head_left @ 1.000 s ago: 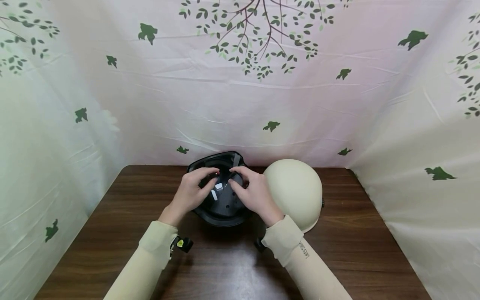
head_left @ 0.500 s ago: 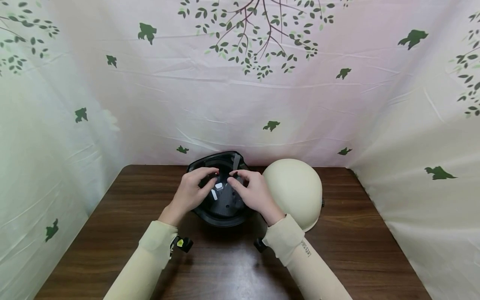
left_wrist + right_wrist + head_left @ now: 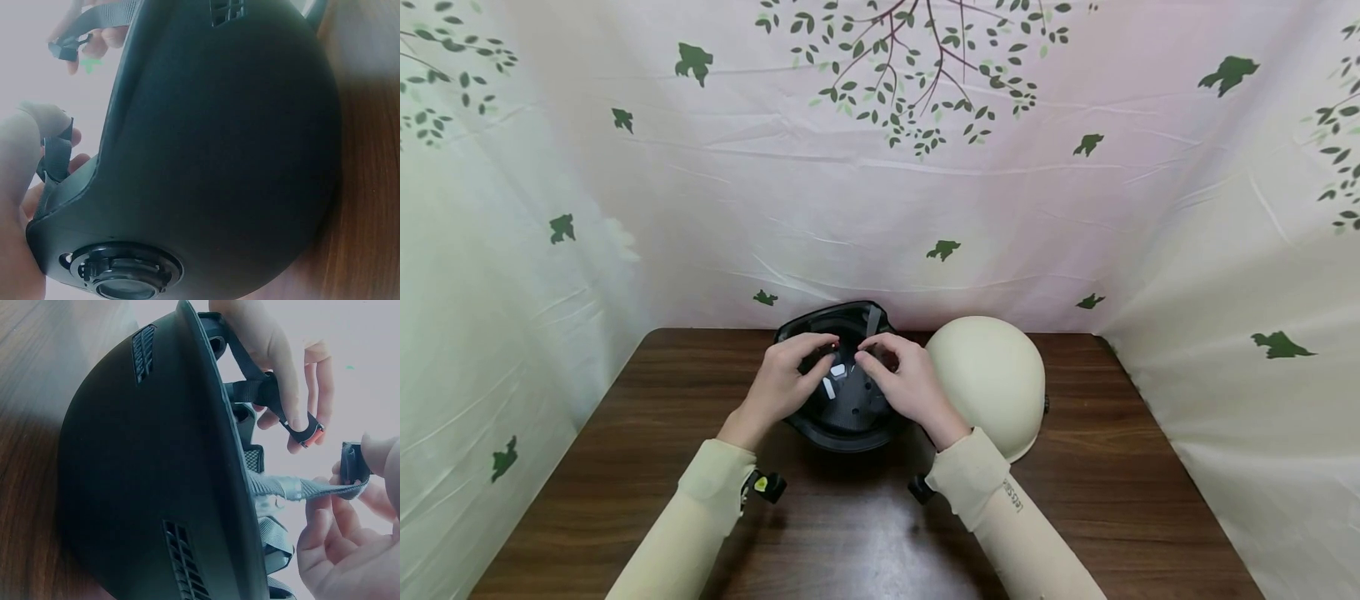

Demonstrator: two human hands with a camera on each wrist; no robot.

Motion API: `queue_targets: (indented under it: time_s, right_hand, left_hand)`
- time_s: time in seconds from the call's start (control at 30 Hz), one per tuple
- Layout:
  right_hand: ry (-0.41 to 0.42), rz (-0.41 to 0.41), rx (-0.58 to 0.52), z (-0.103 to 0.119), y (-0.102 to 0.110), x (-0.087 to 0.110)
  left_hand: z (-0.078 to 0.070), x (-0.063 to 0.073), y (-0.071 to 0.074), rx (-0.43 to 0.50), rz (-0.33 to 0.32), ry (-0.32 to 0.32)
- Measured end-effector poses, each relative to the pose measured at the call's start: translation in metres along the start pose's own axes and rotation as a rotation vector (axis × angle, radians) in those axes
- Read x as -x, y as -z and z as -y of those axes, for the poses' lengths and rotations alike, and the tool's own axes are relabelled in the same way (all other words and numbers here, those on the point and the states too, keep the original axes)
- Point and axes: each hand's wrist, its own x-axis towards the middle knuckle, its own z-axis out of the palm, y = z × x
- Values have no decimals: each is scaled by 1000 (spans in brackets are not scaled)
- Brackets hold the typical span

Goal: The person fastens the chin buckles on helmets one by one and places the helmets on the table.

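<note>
A black helmet point(image 3: 848, 437) lies upside down on the table, its padded inside facing up. Over its opening my left hand point(image 3: 782, 379) pinches a black chin-strap buckle point(image 3: 302, 430) with a red end, best seen in the right wrist view. Opposite, my right hand point(image 3: 912, 382) pinches the other black buckle half point(image 3: 354, 464) at the end of a grey strap point(image 3: 287, 486). A gap separates the two buckle halves. In the left wrist view the helmet's outer shell point(image 3: 219, 144) fills the middle, with a round dial-like fitting point(image 3: 125, 272) on its side.
Just right of the black helmet, a cream helmet point(image 3: 987, 387) rests dome up on the dark wooden table point(image 3: 1112, 500). A pale curtain point(image 3: 850, 200) printed with leaves and birds stands behind the table and at both sides. Small black cameras point(image 3: 769, 487) sit at the wrists.
My right hand's thumb and fingers have shifted slightly around the buckle half. The left hand and both helmets have stayed in place.
</note>
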Motion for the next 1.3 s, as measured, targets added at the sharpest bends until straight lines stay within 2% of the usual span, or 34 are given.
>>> queue_targets:
  time_s: [0.2, 0.47, 0.7, 1.07, 1.3]
  right_hand:
    - [-21, 13, -54, 1, -1, 1]
    - [1, -14, 0, 0, -1, 1]
    - [36, -9, 3, 0, -1, 1]
    - [-24, 35, 34, 2, 0, 1]
    - [-1, -12, 26, 0, -3, 0]
  left_hand:
    - [1, 0, 0, -8, -4, -18]
    - [5, 0, 1, -12, 2, -40]
    - [7, -2, 8, -9, -16, -21]
    - [7, -3, 7, -7, -11, -32]
    - [4, -3, 5, 11, 10, -24]
